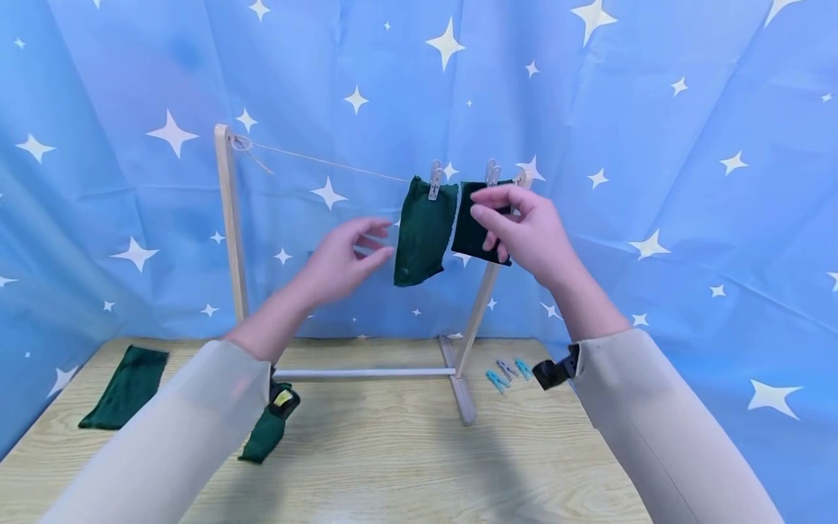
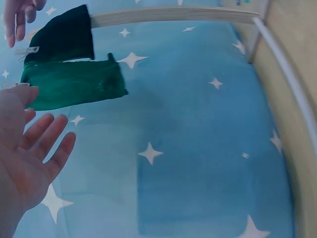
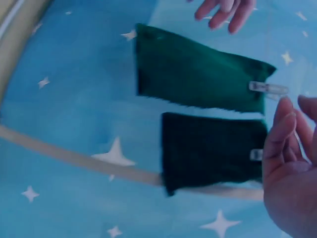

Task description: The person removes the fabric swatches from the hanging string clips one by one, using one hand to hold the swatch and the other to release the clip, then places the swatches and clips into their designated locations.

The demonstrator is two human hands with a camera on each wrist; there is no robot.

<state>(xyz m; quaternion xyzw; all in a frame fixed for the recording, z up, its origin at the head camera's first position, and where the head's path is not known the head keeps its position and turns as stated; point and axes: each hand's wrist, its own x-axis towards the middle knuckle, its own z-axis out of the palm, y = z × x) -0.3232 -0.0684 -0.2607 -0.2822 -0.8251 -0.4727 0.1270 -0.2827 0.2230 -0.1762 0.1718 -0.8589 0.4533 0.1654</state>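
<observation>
A small wooden drying rack (image 1: 230,225) stands on the table with a string (image 1: 327,161) across its top. Two green cloths hang from the string. The lighter cloth (image 1: 422,229) (image 2: 74,87) (image 3: 198,74) is held by a peg (image 1: 435,180). The darker cloth (image 1: 468,225) (image 2: 64,37) (image 3: 213,148) hangs under another peg (image 1: 492,172). My left hand (image 1: 380,240) (image 2: 44,124) hovers just left of the lighter cloth, fingers relaxed, holding nothing. My right hand (image 1: 487,222) (image 3: 287,129) is raised in front of the darker cloth near its peg, fingers loose and empty.
Two more green cloths lie on the wooden table (image 1: 393,458): one at the far left (image 1: 127,386), another under my left forearm (image 1: 265,433). Several blue pegs (image 1: 507,372) lie by the rack's foot. A starred blue curtain (image 1: 655,145) closes the back and sides.
</observation>
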